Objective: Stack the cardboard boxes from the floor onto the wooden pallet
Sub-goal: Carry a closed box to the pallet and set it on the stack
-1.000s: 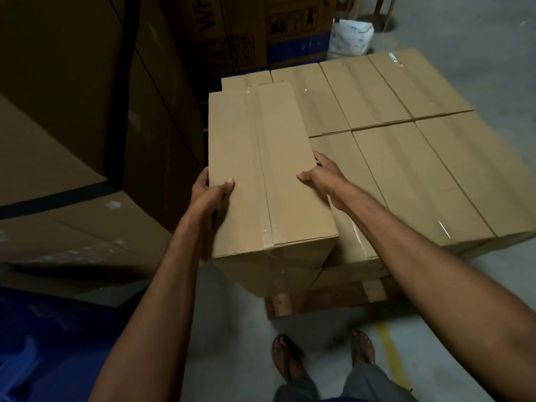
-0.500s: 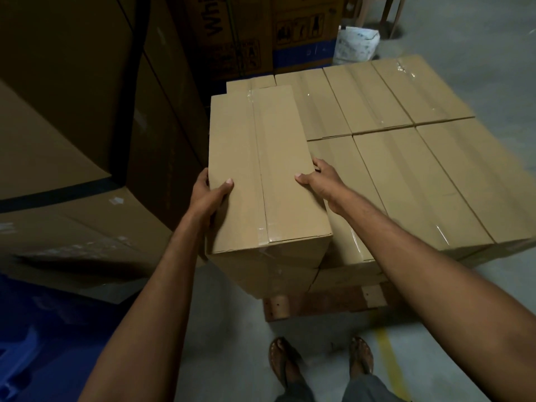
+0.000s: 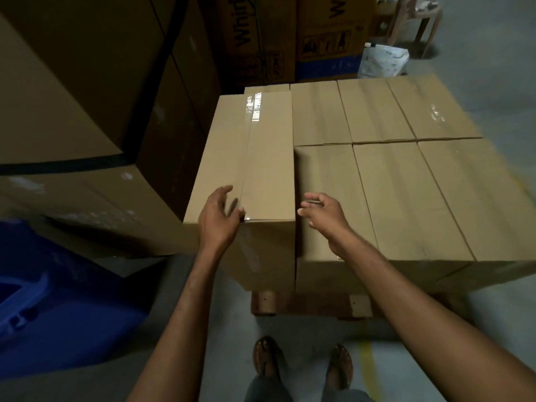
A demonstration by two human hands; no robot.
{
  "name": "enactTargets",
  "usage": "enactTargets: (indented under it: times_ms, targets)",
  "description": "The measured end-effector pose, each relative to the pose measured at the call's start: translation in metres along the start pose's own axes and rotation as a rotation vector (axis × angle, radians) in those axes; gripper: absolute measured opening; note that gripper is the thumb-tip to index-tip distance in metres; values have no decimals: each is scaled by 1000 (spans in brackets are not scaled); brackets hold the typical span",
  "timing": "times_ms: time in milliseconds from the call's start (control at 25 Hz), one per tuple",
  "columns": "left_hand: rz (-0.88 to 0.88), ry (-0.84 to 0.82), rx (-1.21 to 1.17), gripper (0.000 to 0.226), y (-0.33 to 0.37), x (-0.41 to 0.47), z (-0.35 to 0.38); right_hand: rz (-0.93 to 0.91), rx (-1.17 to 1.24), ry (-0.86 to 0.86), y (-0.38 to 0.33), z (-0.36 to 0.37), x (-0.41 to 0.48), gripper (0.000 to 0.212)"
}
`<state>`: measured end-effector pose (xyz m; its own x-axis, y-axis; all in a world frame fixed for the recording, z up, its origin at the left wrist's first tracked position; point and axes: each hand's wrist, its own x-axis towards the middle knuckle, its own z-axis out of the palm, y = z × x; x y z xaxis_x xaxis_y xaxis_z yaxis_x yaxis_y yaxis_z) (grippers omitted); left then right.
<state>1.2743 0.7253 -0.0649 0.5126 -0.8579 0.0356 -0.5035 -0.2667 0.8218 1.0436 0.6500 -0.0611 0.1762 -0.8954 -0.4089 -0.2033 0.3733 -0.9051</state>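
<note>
A long taped cardboard box (image 3: 255,158) lies on top of the stack at its left edge, one layer above the other boxes (image 3: 400,195). These sit side by side on the wooden pallet (image 3: 307,304), of which only the front edge shows. My left hand (image 3: 220,219) hovers at the box's near left corner with fingers spread and holds nothing. My right hand (image 3: 324,216) is off the box, just right of its near end, above the lower layer, fingers loosely extended.
Large brown cartons (image 3: 87,111) stand close on the left. Printed cartons (image 3: 290,39) rise behind the pallet. A blue plastic object (image 3: 43,300) lies on the floor at lower left. A white bag (image 3: 383,62) and a chair (image 3: 414,21) are at the back right. My sandalled feet (image 3: 304,364) stand before the pallet.
Both hands gripped the sides of the top box earlier; now they have let go and pulled back. The box has settled on the stack's left side.
</note>
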Motion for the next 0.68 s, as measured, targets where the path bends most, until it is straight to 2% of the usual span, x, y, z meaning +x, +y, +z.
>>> enactTargets:
  times_ms: [120, 320, 520, 680]
  targets:
    - [-26, 25, -118, 49, 29, -50, 8, -13, 21, 1, 12, -23, -40, 44]
    - [46, 1, -265, 43, 60, -138, 26, -48, 113, 71, 37, -60, -128, 34]
    - [60, -160, -476, 38, 72, -226, 59, -61, 211, 220, 78, -107, -219, 32]
    - [64, -353, -527, 39, 88, -289, 86, -35, 251, 326, 122, -152, -277, 32]
